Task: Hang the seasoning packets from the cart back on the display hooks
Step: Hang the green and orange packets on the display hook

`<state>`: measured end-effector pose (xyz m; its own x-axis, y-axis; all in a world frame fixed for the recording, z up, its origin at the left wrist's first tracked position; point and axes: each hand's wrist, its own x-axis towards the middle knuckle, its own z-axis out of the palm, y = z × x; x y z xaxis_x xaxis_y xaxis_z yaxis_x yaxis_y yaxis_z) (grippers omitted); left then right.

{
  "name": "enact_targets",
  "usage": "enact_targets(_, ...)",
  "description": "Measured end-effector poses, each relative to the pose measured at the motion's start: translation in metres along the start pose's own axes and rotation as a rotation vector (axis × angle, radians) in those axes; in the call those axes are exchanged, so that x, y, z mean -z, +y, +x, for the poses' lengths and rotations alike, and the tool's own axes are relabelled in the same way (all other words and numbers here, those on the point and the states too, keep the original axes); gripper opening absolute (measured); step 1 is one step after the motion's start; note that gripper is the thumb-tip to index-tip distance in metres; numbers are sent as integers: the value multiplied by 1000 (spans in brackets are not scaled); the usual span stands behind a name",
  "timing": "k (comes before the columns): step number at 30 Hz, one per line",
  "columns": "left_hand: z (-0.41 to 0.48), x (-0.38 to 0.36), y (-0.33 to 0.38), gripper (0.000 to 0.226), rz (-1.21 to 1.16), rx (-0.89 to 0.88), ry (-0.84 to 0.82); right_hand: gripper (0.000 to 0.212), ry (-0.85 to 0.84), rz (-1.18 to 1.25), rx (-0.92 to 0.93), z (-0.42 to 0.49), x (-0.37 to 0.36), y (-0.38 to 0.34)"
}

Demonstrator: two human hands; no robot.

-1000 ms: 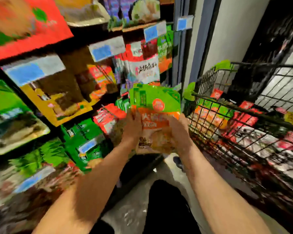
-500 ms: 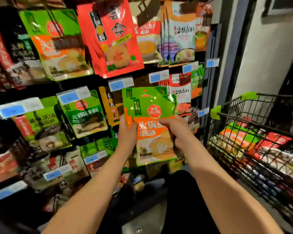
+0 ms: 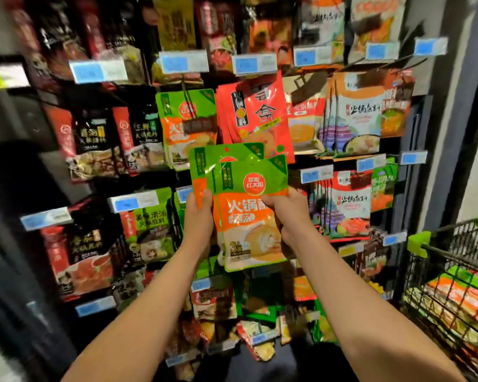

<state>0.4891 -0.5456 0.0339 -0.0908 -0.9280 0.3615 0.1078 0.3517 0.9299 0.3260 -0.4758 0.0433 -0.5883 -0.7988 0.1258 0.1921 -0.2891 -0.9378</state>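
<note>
Up in front of the hanging display, the person's got a small stack of glossy green-and-orange plastic seasoning packets (image 3: 249,213), the left hand (image 3: 198,216) pinching the left edge and the right hand (image 3: 286,213) clamped on the right side. They sit just below a matching green-and-orange packet (image 3: 186,128) already hanging on its hook. These pouches look light, floppy and kinda slick, so gripping near the top by the little hang hole probably steers them best. More packets wait in the black wire cart (image 3: 453,285) at right.
</note>
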Motion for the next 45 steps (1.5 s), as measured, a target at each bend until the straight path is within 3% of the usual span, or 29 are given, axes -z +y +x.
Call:
enact_targets(4,27,15,17,50,47,-56,66,22,-42,10,50,11,-28,-19)
enact_targets(9,57,27,41,36,39,-60,83,25,-26,33,93,36,-64,-39)
enact_targets(17,114,45,73,58,154,-134,146,25,-44,43,149,67,-111,-61)
enact_targets(19,128,48,78,54,110,-115,141,18,-54,52,147,72,-120,-68)
enact_targets(24,150,46,89,49,-33,-31,151,33,-83,42,146,87,-134,-81)
enact_targets(33,165,44,91,47,-73,-55,157,28,-63,51,133,110,-144,-79)
enact_targets(37,176,44,90,43,-118,-25,146,15,-56,61,124,109,-143,-83)
enact_targets(45,196,41,87,49,-108,2,200,23,-73,66,83,116,-149,-88)
